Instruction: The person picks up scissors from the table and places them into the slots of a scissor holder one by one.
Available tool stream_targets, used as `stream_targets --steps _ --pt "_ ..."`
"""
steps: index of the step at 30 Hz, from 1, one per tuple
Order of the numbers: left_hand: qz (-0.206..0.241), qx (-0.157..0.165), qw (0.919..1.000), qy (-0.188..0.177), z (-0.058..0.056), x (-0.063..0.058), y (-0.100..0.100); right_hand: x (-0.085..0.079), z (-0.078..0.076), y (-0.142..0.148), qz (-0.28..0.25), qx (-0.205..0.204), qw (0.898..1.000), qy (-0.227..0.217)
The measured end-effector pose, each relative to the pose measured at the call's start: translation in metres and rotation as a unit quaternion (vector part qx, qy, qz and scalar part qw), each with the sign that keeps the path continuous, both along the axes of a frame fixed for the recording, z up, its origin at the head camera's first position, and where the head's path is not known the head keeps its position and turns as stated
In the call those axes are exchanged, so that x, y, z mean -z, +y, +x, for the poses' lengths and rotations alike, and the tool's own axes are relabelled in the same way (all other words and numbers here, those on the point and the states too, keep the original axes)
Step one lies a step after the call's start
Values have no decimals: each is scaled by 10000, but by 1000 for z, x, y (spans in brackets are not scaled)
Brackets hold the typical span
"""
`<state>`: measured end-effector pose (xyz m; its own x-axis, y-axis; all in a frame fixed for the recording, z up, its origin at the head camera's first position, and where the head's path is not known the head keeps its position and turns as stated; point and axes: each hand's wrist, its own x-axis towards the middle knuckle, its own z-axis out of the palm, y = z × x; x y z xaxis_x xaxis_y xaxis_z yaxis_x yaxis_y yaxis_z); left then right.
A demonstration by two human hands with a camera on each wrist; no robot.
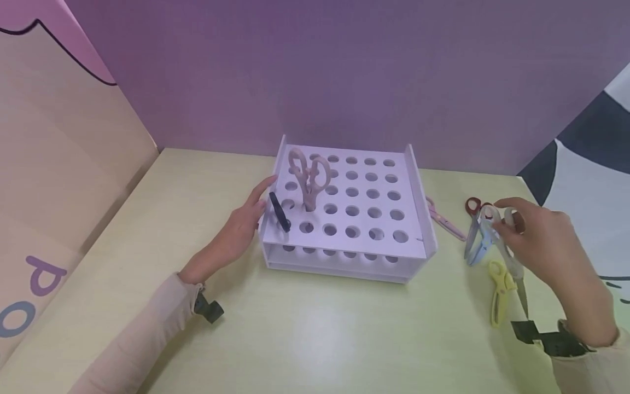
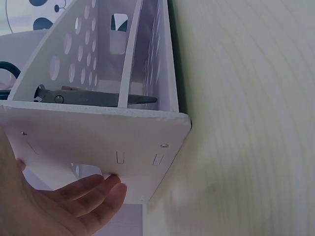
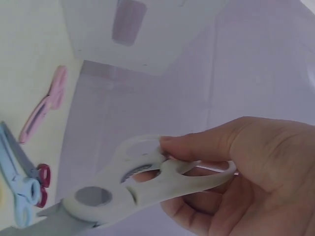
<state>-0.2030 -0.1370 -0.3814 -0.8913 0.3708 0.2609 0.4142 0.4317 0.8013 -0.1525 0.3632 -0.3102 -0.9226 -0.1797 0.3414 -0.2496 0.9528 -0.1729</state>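
left hand: (image 1: 241,227) released, fingers laid against the outer left side panel of the white rack (image 1: 344,244), by its cut-out.
right hand: (image 1: 546,241) grasping the white scissors (image 3: 152,189) by the handle loops, right of the rack.
white scissors: blades angled toward the person, beside the yellow scissors (image 1: 501,290); can't tell if the tip touches the surface (image 1: 320,328).
rack: top plate has rows of round holes.
in rack: pinkish-handled scissors (image 1: 311,191) upright, handles up; dark scissors (image 1: 279,212) in the front left corner hole, blade through the lower plate too.
loose, right side: pink scissors (image 1: 447,223) just beside the rack; red-handled scissors (image 1: 471,236) and blue scissors (image 1: 479,251) together; yellow nearest the person.
backdrop: purple panel (image 1: 344,71) behind the rack.
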Motion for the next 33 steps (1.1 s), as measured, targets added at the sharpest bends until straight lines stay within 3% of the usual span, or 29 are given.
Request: stream_targets --steps 7,15,22,28,33 --pt "97 36 9999 -66 3 1 -1 -12 10 -13 -261 -41 9953 937" --pt "116 27 9999 -51 3 3 0 -24 23 -27 -711 180 9897 1228" --pt "68 -11 10000 53 3 2 1 -32 32 -35 -1091 -17 9699 2179" --pt "-4 -53 10000 71 4 0 1 -37 40 -46 -1410 -52 9607 2389" --pt "-70 -142 9997 162 4 -3 2 -45 48 -58 -1730 -53 9471 2703"
